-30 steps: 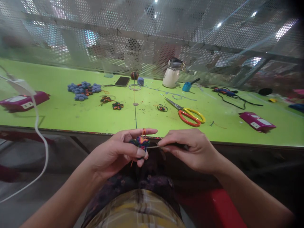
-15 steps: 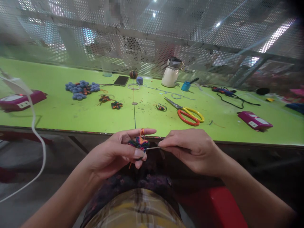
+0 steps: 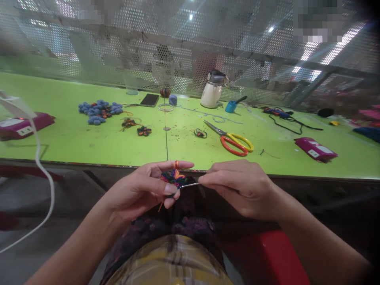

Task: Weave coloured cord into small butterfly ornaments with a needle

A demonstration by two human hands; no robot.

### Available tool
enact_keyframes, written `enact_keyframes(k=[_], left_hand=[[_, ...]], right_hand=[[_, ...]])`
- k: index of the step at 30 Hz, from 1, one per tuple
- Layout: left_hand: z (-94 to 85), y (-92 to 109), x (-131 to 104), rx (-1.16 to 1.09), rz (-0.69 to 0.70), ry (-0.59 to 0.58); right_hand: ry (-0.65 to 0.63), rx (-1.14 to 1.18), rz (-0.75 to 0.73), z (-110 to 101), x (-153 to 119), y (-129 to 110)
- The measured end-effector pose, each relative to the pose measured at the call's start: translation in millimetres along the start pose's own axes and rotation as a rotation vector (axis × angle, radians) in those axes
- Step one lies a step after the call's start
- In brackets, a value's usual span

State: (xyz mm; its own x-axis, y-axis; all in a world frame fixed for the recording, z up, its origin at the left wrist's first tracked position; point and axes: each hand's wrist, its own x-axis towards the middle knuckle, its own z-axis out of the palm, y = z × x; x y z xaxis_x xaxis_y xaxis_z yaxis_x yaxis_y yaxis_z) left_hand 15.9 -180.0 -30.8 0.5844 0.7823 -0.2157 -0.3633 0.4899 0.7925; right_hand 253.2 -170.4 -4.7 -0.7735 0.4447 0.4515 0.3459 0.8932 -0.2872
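Note:
My left hand point(image 3: 148, 186) pinches a small multicoloured crochet flower point(image 3: 173, 177) between thumb and fingers, just in front of the table edge. Orange yarn point(image 3: 177, 164) is looped round its outstretched index finger. A thin metal crochet hook point(image 3: 190, 185) is gripped in my right hand point(image 3: 237, 188), and its tip meets the flower beside my left thumb. The hook's handle end is hidden within the right fingers. A dark yarn strand point(image 3: 166, 146) runs from the table towards the left hand. Its ball appears to be the striped yarn ball point(image 3: 165, 92) at the back.
On the green table point(image 3: 190, 152) lie scissors point(image 3: 234, 143), blue crochet flowers point(image 3: 99, 111), dark small flowers point(image 3: 144, 131), a phone point(image 3: 150, 100) and a glue gun point(image 3: 278, 113). A white flask point(image 3: 211, 90) stands behind. A white cable point(image 3: 49, 178) hangs at left.
The view has shifted slightly. Both hands keep nearly the same pose, with the hook still at the flower; its shaft looks a little more tilted.

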Motion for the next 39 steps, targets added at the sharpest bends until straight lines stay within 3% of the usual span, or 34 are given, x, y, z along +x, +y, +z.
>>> enact_keyframes(k=[8, 13, 17, 21, 25, 31, 35, 39], left_hand=[[3.0, 1.7, 2.3, 0.055, 0.026, 0.060], [5.2, -3.8, 1.3, 0.145, 0.115, 0.149], [4.3, -6.8, 2.3, 0.193, 0.151, 0.192], [1.4, -9.2, 5.7, 0.110, 0.188, 0.234], [-1.8, -12.3, 7.6, 0.048, 0.196, 0.227], [-4.0, -17.9, 10.1, 0.118, 0.274, 0.194], [-1.5, -17.5, 8.2, 0.131, 0.306, 0.239], [3.9, -19.7, 7.2, -0.020, 0.339, 0.295]], right_hand=[[0.125, 0.300, 0.064, 11.8, 1.0, 5.5], [0.277, 0.650, 0.421, 43.3, -6.0, 5.2], [0.422, 0.797, 0.588, 68.0, -9.3, -3.0], [0.508, 0.632, 0.562, 76.6, -7.7, -12.2], [0.468, 0.416, 0.386, 72.6, -3.4, -16.3], [0.469, 0.348, 0.220, 73.1, 5.7, -12.6], [0.531, 0.425, 0.333, 73.6, 9.2, -15.7], [0.629, 0.832, 0.595, 78.9, 12.4, -23.8]])
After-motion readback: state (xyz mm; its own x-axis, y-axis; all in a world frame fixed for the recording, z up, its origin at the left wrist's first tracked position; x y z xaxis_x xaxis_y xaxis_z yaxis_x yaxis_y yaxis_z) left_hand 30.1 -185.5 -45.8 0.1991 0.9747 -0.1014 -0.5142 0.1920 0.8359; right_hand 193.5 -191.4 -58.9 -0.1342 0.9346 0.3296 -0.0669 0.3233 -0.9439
